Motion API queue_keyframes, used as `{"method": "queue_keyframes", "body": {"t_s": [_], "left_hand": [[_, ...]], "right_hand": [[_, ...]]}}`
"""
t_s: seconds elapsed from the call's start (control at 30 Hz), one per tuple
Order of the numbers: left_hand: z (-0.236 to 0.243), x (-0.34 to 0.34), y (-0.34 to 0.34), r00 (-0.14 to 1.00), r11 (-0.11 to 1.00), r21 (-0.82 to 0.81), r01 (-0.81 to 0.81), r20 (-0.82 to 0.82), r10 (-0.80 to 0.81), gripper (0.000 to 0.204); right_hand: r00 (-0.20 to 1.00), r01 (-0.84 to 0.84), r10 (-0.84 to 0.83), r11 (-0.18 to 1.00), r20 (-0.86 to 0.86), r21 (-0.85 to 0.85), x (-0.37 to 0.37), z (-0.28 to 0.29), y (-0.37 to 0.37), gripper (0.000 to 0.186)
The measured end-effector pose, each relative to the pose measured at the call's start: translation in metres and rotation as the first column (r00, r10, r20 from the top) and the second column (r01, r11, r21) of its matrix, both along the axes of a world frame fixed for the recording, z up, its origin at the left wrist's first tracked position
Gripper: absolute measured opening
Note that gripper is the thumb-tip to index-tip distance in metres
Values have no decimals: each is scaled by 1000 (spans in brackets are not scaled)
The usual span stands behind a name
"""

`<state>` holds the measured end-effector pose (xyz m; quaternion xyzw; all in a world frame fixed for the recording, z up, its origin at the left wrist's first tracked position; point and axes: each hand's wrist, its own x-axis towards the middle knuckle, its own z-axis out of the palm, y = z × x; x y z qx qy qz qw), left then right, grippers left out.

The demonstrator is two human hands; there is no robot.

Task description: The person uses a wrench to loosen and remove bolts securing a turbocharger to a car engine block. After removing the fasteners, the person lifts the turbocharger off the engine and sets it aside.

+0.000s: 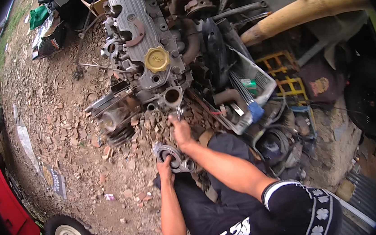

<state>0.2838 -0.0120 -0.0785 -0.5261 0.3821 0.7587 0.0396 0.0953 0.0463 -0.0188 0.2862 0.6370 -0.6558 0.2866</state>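
My left hand [165,170] grips a round grey metal housing [183,153] with a pipe-like outlet, its thumb inside the ring-shaped opening. My right hand [182,135] reaches just beyond, its fingers curled beside a small silvery metal piece [179,113] at the near end of the engine. Whether that piece is in the fingers or fixed to the engine is unclear. The engine [137,36] lies ahead, with a ribbed grey cover and a yellow oil filler cap [157,59]. A round port [172,96] gapes at its near end.
To the right stands a pale plastic crate [264,83] of tools and parts, with a yellow metal rack [283,74] past it. A thick bamboo pole [304,13] slants at the upper right. Broken rubble covers the ground [62,129]. A red vehicle [3,198] edges the left.
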Motion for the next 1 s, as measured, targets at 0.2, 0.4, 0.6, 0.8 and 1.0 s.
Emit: {"method": "queue_keyframes", "body": {"t_s": [0.2, 0.4, 0.6, 0.8, 1.0], "left_hand": [[-197, -32, -19, 947, 990, -87, -112, 292, 133, 42], [-202, -40, -9, 955, 957, -94, -274, 92, 283, 42], [-177, -27, 3, 902, 889, -164, -428, -17, 432, 43], [-172, -36, 67, 875, 863, -148, -484, -45, 483, 44], [-154, -40, 80, 858, 840, -180, -511, -63, 509, 45]], "right_hand": [[613, -519, 255, 844, -747, -138, 20, 28, -47, 40], [443, -783, 327, 595, -835, -182, -6, 27, 17, 42], [498, -739, 411, 662, -763, -126, -48, 37, 33, 36], [370, -830, 246, 521, -896, -199, -26, 25, 31, 32], [397, -852, 365, 487, -842, -191, -48, 33, 30, 31]]}}
